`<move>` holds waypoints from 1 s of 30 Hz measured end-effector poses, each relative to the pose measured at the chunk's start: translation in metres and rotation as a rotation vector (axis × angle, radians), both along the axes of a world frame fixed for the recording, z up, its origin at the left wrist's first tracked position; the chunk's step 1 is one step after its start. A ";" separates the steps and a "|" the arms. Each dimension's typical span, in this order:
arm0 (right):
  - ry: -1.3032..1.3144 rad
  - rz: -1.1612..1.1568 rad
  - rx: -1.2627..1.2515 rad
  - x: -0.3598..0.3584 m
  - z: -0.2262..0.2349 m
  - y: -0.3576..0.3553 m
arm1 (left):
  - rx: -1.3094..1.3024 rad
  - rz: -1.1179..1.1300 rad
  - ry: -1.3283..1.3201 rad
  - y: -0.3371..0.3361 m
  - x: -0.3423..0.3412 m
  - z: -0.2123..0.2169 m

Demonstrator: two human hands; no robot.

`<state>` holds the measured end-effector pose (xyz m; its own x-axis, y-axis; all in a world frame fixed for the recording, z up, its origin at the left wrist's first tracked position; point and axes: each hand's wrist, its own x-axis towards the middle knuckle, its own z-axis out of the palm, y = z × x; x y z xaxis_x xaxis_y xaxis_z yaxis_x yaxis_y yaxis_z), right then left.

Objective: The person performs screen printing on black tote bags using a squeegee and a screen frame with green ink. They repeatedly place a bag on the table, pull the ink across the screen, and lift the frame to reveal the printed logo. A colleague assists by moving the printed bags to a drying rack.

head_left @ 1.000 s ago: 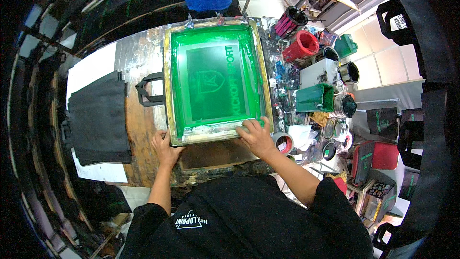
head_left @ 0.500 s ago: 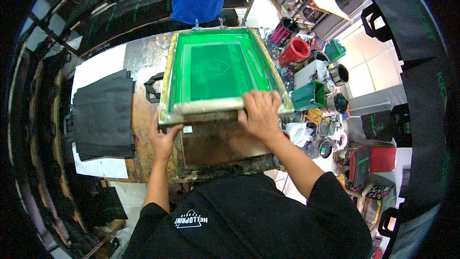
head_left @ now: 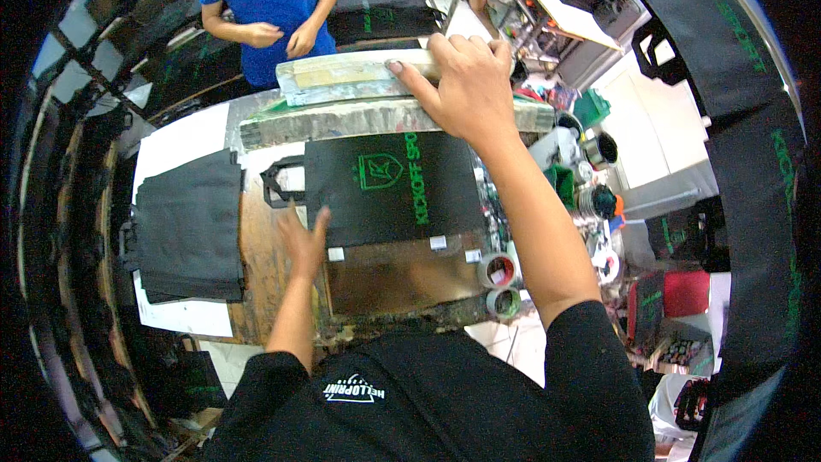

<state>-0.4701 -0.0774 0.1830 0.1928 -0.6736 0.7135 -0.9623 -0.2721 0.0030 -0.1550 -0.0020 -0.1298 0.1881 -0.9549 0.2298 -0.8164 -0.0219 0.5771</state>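
My right hand [head_left: 470, 90] is closed on a long pale squeegee [head_left: 338, 79], its thumb along the near side. Below the squeegee runs the near edge of a screen-printing frame [head_left: 274, 128], tilted up; the mesh is hidden behind it. Under the raised frame a black fabric bag [head_left: 338, 175] lies flat, bearing a green shield emblem and green lettering. Its looped handle [head_left: 272, 186] sticks out to the left. My left hand [head_left: 304, 238], slightly blurred, hovers at the bag's lower left edge with thumb and fingers apart, holding nothing.
A stack of black bags [head_left: 190, 231] lies on white sheeting at the left. Tape rolls [head_left: 499, 270], a green tub [head_left: 560, 184] and several cans crowd the right side. Across the table stands a person in a blue shirt [head_left: 278, 4]. A brown board [head_left: 402, 278] extends toward me.
The frame's near edge has swung up, uncovering the printed bag. My right hand rose with the squeegee; my left hand let go of the frame. The person opposite shifted left.
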 end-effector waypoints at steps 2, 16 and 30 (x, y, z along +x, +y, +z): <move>-0.008 -0.011 0.028 -0.004 0.007 -0.009 | 0.089 0.050 -0.081 0.027 -0.004 -0.041; -0.041 0.000 0.071 0.000 0.026 -0.024 | 0.094 0.082 0.141 0.004 0.011 -0.071; -0.019 -0.055 0.081 0.010 0.025 -0.008 | 0.014 0.488 0.737 -0.113 0.237 0.026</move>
